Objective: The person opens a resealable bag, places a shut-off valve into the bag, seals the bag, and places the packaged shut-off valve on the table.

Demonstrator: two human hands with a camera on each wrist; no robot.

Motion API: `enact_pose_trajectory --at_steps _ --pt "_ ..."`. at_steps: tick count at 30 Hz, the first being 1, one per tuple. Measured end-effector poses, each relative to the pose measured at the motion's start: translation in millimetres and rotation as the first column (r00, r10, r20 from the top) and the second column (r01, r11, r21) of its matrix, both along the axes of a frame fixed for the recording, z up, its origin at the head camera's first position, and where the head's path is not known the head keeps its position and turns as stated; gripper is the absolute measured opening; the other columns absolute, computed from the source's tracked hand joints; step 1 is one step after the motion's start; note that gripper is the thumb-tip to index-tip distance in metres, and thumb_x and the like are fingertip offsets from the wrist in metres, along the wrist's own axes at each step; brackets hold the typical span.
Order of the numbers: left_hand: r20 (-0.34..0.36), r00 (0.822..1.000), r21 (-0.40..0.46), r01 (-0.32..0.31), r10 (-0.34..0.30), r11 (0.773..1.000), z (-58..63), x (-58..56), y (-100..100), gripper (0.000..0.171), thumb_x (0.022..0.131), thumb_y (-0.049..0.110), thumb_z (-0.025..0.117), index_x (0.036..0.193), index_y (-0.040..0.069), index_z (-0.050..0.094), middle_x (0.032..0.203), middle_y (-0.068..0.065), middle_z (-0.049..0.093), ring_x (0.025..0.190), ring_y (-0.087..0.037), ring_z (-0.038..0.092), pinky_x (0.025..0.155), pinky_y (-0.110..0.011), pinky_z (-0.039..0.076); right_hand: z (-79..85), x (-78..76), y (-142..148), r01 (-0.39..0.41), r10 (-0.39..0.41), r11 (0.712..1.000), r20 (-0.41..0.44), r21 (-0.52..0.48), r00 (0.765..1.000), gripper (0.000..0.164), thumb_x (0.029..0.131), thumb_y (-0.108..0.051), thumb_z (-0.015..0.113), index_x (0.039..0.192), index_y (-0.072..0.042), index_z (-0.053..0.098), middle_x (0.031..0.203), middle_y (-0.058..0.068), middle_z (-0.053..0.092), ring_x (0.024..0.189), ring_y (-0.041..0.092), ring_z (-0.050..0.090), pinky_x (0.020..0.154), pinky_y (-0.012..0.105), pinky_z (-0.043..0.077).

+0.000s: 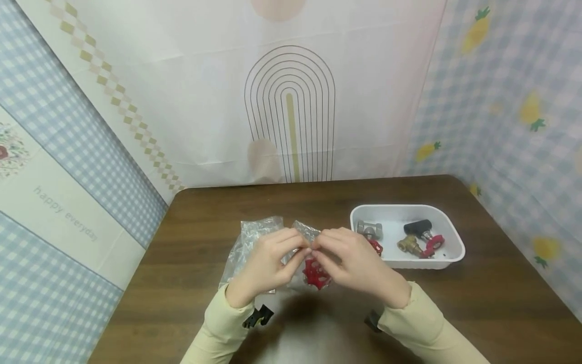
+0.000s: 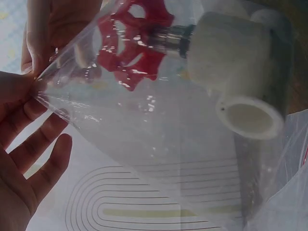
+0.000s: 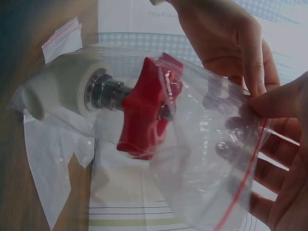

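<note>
Both hands meet over the middle of the table. My left hand and right hand pinch the top edge of a clear zip bag with a red seal line. Inside the bag hangs a valve with a red handwheel, a metal stem and a white plastic body. In the right wrist view the thumbs and fingertips come together at the bag's edge by the red line. Whether the seal is parted cannot be told.
Crumpled clear bags lie on the table left of the hands. To the right stands a white tray holding a grey valve, a brass valve and a black-handled piece. Patterned cloths hang behind the wooden table.
</note>
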State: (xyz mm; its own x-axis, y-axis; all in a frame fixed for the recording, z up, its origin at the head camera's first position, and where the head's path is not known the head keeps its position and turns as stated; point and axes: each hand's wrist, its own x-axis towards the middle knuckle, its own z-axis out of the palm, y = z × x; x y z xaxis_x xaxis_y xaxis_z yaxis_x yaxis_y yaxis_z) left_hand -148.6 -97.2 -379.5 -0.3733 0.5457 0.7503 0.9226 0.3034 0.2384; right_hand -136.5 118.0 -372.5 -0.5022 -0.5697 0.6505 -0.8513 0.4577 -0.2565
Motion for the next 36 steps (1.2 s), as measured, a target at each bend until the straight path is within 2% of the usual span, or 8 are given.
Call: enact_pose_trajectory --at_steps 5,12,18,25,30,36 --pt "-0.023 1.000 0.035 0.006 -0.006 0.999 2.2 -0.3 0.3 0.007 0.095 0.010 0.065 0.090 0.011 0.070 0.085 0.005 0.065 0.075 -0.008 0.058 0.069 -0.018 0.051 3.4 -2.2 -1.1 -0.014 0.014 1.000 -0.023 -0.026 1.000 0.004 0.094 -0.019 0.066 0.091 -0.017 0.067 0.082 -0.010 0.063 0.074 0.009 0.059 0.074 0.030 0.051" --pt "-0.092 0.995 0.075 -0.018 0.025 0.997 6.8 -0.4 -5.4 0.011 0.098 0.012 0.062 0.090 0.009 0.070 0.086 0.002 0.068 0.076 -0.012 0.062 0.070 -0.023 0.054 0.1 -5.5 0.2 -0.032 0.033 0.995 0.005 -0.092 0.999 0.009 0.096 -0.025 0.069 0.094 -0.016 0.071 0.086 -0.010 0.069 0.077 0.010 0.064 0.071 0.030 0.053" --pt "-0.127 0.991 0.121 -0.031 0.046 0.992 8.9 -3.5 -10.8 0.015 0.099 0.014 0.061 0.088 0.008 0.069 0.085 -0.001 0.068 0.076 -0.016 0.064 0.072 -0.028 0.056 -1.2 -8.2 6.3 -0.023 0.023 0.995 0.004 -0.092 1.000 0.007 0.090 -0.020 0.076 0.094 -0.016 0.072 0.086 -0.010 0.069 0.076 0.011 0.064 0.071 0.030 0.053" --pt "-0.102 0.993 0.180 -0.044 0.063 0.983 9.8 -6.4 -17.0 0.018 0.100 0.014 0.060 0.087 0.006 0.069 0.085 -0.003 0.068 0.078 -0.018 0.065 0.073 -0.031 0.056 -4.2 -9.3 19.1 0.001 0.004 0.997 0.064 -0.078 0.998 0.008 0.089 -0.018 0.078 0.094 -0.017 0.072 0.087 -0.011 0.069 0.076 0.004 0.061 0.067 0.025 0.052" --pt "-0.097 0.991 0.198 -0.076 0.097 0.977 11.1 -7.1 -21.5 0.017 0.100 0.014 0.060 0.088 0.007 0.069 0.085 -0.001 0.067 0.078 -0.018 0.065 0.072 -0.032 0.056 -9.5 -8.7 28.3 0.046 -0.044 0.997 0.048 -0.059 0.998 0.011 0.086 -0.019 0.080 0.094 -0.017 0.072 0.084 -0.013 0.067 0.071 0.004 0.057 0.062 0.025 0.049" --pt "-0.090 0.991 0.191 -0.083 0.102 0.978 11.4 -7.4 -22.3 0.015 0.099 0.014 0.061 0.089 0.007 0.070 0.085 0.000 0.067 0.078 -0.017 0.065 0.072 -0.031 0.056 -11.6 -8.2 33.1 0.067 -0.064 0.996 0.043 -0.054 0.997 0.013 0.084 -0.017 0.082 0.092 -0.017 0.072 0.083 -0.012 0.067 0.070 0.006 0.058 0.062 0.027 0.050"
